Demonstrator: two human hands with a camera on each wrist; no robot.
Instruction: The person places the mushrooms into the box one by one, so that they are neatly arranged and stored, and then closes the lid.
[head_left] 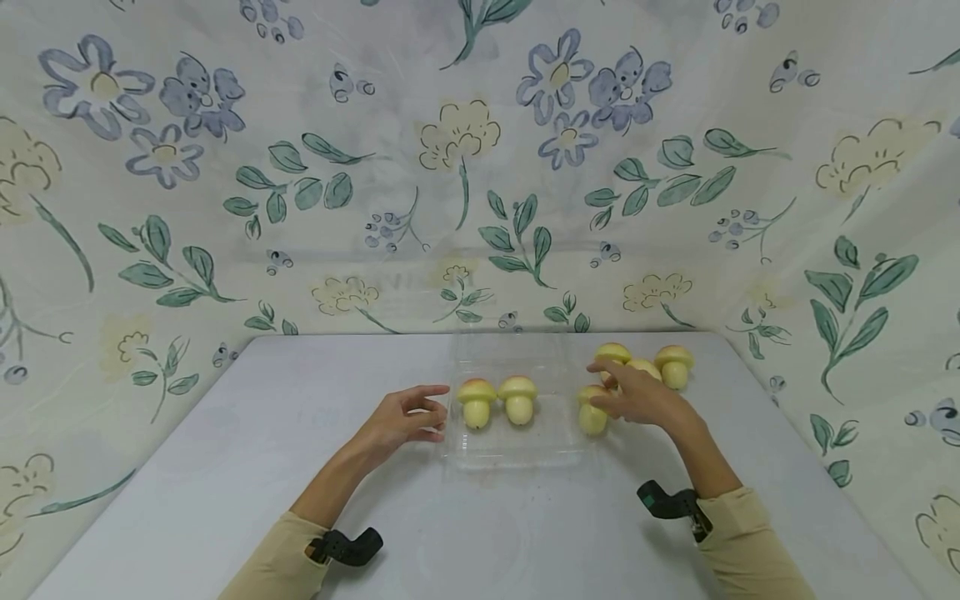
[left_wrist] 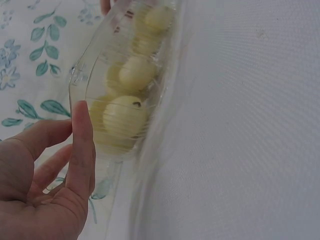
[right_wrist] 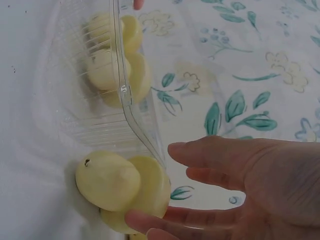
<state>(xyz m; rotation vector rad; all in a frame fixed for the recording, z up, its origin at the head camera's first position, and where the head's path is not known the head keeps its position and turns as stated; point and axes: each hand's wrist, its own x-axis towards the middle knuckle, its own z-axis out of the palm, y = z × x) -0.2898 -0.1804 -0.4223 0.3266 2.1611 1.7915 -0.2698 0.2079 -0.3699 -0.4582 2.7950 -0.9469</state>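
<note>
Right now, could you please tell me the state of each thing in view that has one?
Clear box: looks open, partly filled.
Boxed mushrooms: two, side by side, stems facing front.
Left hand: fingers bent, at the box's left side.
Right hand: fingers parted, no firm grip visible.
Mushroom by the right hand: outside the box.
Other loose mushrooms: three, grouped farther back, some partly hidden.
Wrist cameras: strapped on.

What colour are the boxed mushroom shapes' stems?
The stems are pale yellow, clearest in the head view.
</note>
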